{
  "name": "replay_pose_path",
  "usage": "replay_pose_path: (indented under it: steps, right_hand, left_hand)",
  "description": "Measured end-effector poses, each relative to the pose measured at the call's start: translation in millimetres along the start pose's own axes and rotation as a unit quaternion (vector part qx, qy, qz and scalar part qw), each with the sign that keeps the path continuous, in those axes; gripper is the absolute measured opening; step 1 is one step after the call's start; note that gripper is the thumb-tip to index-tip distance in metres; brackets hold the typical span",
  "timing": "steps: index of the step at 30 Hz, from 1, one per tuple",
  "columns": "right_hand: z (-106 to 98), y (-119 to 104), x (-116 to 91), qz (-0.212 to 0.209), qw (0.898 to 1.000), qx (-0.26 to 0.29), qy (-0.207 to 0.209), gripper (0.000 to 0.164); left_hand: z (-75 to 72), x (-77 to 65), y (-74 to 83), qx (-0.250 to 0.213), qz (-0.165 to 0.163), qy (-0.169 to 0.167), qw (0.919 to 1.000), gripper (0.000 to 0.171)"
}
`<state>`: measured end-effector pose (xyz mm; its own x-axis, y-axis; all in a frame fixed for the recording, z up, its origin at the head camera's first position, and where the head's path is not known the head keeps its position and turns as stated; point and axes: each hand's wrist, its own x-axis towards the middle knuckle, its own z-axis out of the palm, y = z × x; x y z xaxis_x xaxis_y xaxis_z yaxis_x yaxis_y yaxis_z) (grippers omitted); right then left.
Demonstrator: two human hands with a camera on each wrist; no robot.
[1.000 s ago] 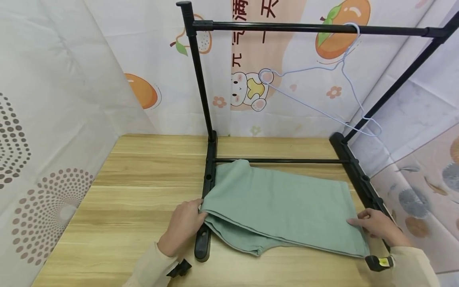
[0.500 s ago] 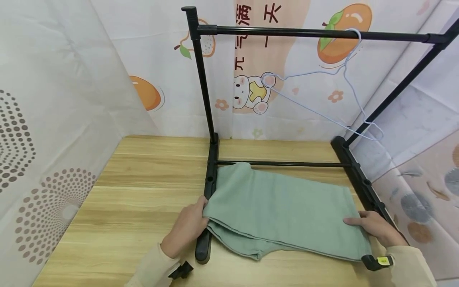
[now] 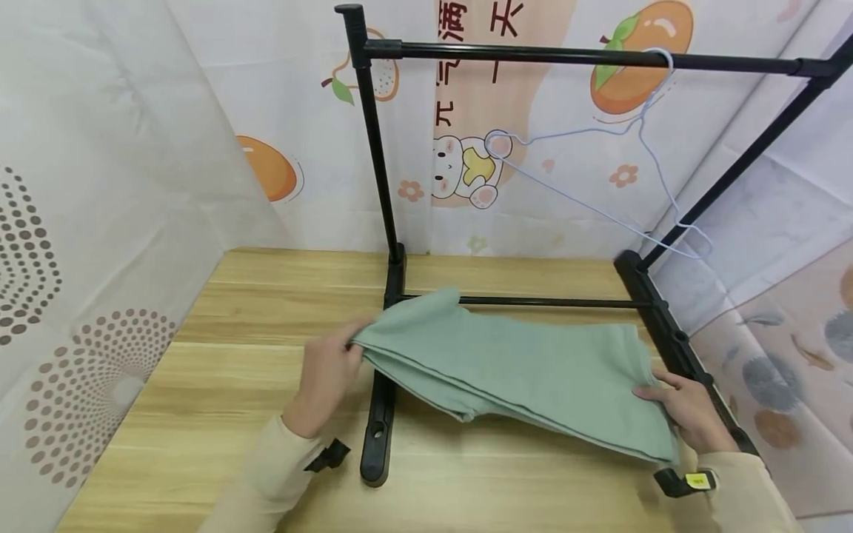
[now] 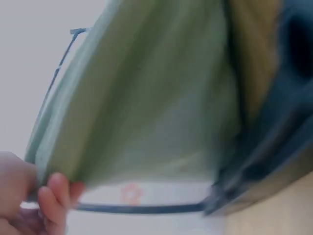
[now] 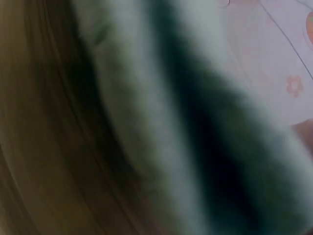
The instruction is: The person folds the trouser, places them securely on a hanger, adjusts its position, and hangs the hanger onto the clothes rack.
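Folded green trousers [image 3: 526, 370] stretch between both hands inside the black clothes rack [image 3: 378, 437]. My left hand [image 3: 324, 377] pinches their left end between thumb and fingers, raised over the rack's left foot. In the left wrist view, fingers [image 4: 57, 193] curl round the edge of the cloth, and its underside shows. At the right end, my right hand [image 3: 693, 411] holds the trousers with the thumb on top and the other fingers hidden beneath. The right wrist view is blurred, with the green cloth [image 5: 146, 117] across its middle.
A light blue wire hanger [image 3: 586, 196] hangs from the rack's top bar [image 3: 506, 52]. A low crossbar [image 3: 553, 301] runs behind the trousers. The wooden table [image 3: 266, 296] extends left of the rack, and printed curtains [image 3: 320, 200] stand behind and at both sides.
The left hand has moved up and left, lifting the left end of the trousers. The right hand has shifted slightly left, and the front edge of the cloth has risen from the table.
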<state>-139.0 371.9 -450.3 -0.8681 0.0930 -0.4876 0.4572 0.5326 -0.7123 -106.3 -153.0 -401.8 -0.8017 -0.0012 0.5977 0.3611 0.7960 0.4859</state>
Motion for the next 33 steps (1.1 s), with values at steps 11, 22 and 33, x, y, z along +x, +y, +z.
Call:
replay_pose_path:
  steps: [11, 22, 33]
  right_hand:
    - [29.3, -12.0, 3.8, -0.047, 0.993, -0.054, -0.093, 0.064]
    - [23.8, -14.8, 21.4, -0.057, 0.986, -0.075, -0.141, 0.055]
    - [24.7, -25.6, 33.6, -0.086, 0.980, -0.045, -0.173, 0.067]
  left_hand:
    - [-56.5, -42.6, -30.0, 0.070, 0.139, -0.137, 0.9783, 0.032]
    - [-65.9, -62.7, -57.5, -0.129, -0.062, -0.482, 0.8644, 0.031]
    - [-46.4, -31.5, -88.1, -0.157, -0.094, -0.533, 0.8263, 0.027]
